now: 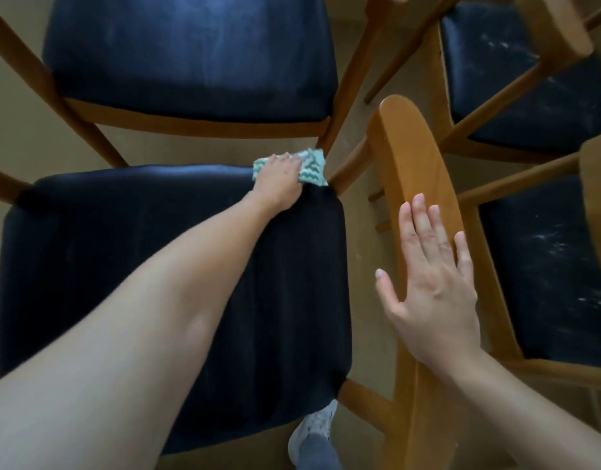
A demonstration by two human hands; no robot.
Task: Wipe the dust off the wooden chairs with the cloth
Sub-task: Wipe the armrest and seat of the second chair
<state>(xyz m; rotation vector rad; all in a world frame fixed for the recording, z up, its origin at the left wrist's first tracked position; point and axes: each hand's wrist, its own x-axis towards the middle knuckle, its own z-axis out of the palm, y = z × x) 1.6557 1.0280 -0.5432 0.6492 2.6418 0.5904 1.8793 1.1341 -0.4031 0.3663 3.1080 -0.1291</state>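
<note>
Left hand [278,184] lies on top of the green-white cloth [311,169], pressing it onto the far right corner of the near chair seat [123,249], centre of frame, just beside a wooden leg. Can't tell whether the fingers curl round the cloth. Right hand [431,293] is flat with fingers spread, holding nothing, over the wooden back rail [411,157] right of centre; contact is likely but unclear. Progress looks early to mid. The near seat looks mostly dark and clean. The two seats at right, upper seat [529,79] and lower seat [546,266], show white dust flecks and look undone. The upper-left chair [190,56] has faint streaks, status unclear. How dusty the wood frames are can't be judged
</note>
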